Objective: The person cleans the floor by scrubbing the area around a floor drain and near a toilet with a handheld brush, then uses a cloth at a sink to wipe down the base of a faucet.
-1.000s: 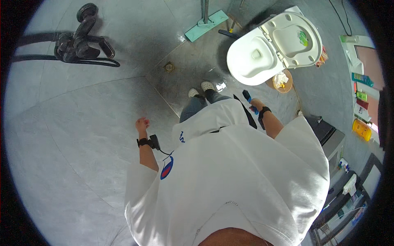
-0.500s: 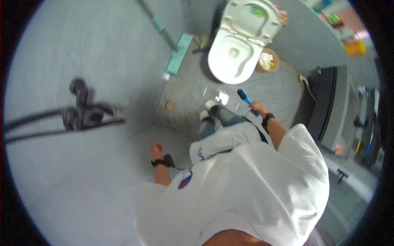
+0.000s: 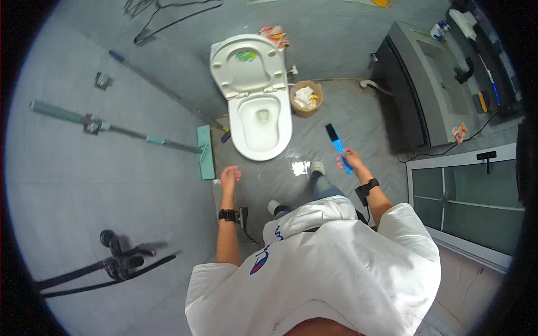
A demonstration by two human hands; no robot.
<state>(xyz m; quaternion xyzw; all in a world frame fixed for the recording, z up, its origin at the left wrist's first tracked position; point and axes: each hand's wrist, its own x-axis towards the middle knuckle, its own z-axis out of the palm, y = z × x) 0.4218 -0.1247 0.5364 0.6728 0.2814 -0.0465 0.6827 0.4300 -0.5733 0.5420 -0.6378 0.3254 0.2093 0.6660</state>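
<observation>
My right hand [image 3: 352, 160] is closed round the blue handle of a brush [image 3: 337, 144], whose dark bristled head points away from me, over the wet grey floor to the right of the toilet. The white toilet [image 3: 262, 156] stands ahead with its lid and seat raised; some water lies in the bowl. My left hand [image 3: 229, 177] hangs near the toilet's front left, beside the wall, with nothing in it and its fingers loosely apart. Nearest to it is the green head of a long-handled floor squeegee or mop [image 3: 205, 152]. Both wrists wear black straps with small devices.
A waste bin [image 3: 306, 112] with paper in it stands right of the toilet, and a cloth [image 3: 274, 36] lies behind it. A washbasin cabinet [image 3: 400, 95] and a glass-panelled door [image 3: 476, 187] are on the right. A black tap fixture [image 3: 119, 259] juts from the left wall.
My view has turned, so the toilet now sits upright ahead. My left hand has reached forward toward the toilet's side. The brush has stayed in my right hand.
</observation>
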